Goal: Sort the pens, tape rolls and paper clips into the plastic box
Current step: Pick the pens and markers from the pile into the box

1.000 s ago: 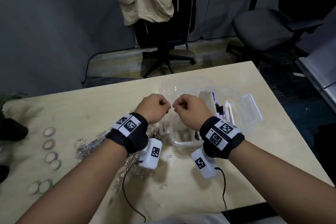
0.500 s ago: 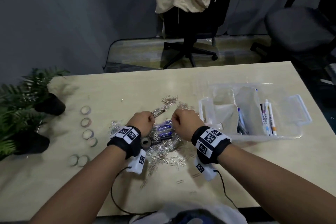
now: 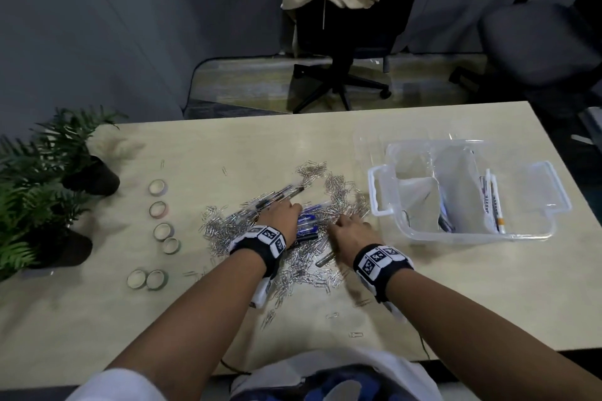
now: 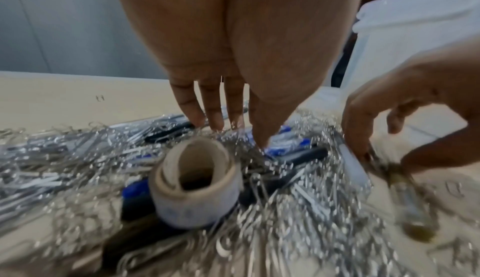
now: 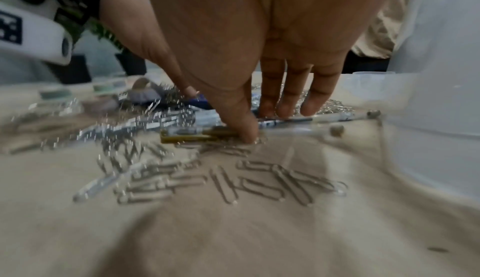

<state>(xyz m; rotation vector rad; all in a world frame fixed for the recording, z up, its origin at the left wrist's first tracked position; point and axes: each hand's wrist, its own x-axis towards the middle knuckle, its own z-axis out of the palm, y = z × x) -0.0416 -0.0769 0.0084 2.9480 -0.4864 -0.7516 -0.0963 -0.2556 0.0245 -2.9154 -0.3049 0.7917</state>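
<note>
Both forearms are extended forward over the table (image 3: pixel 423 286), palms down, onto a wide scatter of paper clips (image 3: pixel 338 185) mixed with pens (image 3: pixel 306 221) at table centre. The left hand (image 3: pixel 283 216) is laid on the pile with fingers (image 4: pixel 207 107) straight and close together, tips touching pens and clips; nothing is seen gripped, so it is read as flat and relaxed. One tape roll (image 4: pixel 196 183) is seen on its side among the clips just below the left wrist. The right hand (image 3: pixel 347 231) is placed just right of the left, fingers (image 5: pixel 293 96) extended downward onto the pens and thumb tip pressed against a gold-barrelled pen (image 5: pixel 197 134); whether that pen is pinched or only touched cannot be told because of blur. Wrist bands with printed markers are worn on both wrists. The plastic box (image 3: pixel 540 231) is set at the right side of the table, near the right hand but apart from it, with a few markers (image 3: pixel 493 205) already lying in its right compartment. Six more tape rolls (image 3: pixel 158 187) are laid flat in a loose column at the left of the table, well apart from the hands. Potted plants (image 3: pixel 39 179) are placed at the left table edge; an office chair (image 3: pixel 342 52) draped with a beige garment is seen behind the table.
</note>
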